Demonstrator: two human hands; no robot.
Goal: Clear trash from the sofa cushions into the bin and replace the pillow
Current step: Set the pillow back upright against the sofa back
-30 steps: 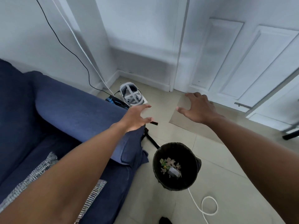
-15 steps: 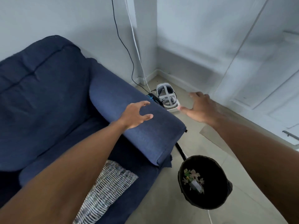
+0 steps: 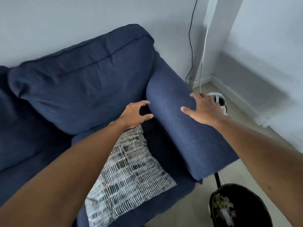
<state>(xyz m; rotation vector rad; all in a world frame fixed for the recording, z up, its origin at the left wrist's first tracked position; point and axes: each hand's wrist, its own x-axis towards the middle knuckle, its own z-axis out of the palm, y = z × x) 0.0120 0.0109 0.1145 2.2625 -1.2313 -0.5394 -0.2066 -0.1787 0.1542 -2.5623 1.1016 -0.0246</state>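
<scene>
A dark blue sofa (image 3: 85, 82) fills the left and middle of the view. A grey and white woven pillow (image 3: 129, 174) lies flat on its seat cushion near the front edge. My left hand (image 3: 134, 114) hovers over the gap between back cushion and armrest (image 3: 183, 126), fingers curled apart, holding nothing. My right hand (image 3: 203, 110) is spread open above the armrest's outer side, empty. A black bin (image 3: 252, 200) stands on the floor at the bottom right, with paper trash (image 3: 224, 205) inside it. I see no trash on the visible cushions.
A white headset (image 3: 219, 102) lies on the tiled floor behind my right hand, beside the armrest. A black cable (image 3: 191, 46) and a white cable (image 3: 205, 46) run down the wall in the corner. Pale floor (image 3: 246, 161) stretches between sofa and wall.
The view has swung left from the bin and door toward the sofa. Both hands now hang over the armrest and the seat corner, still empty. More of the pillow shows.
</scene>
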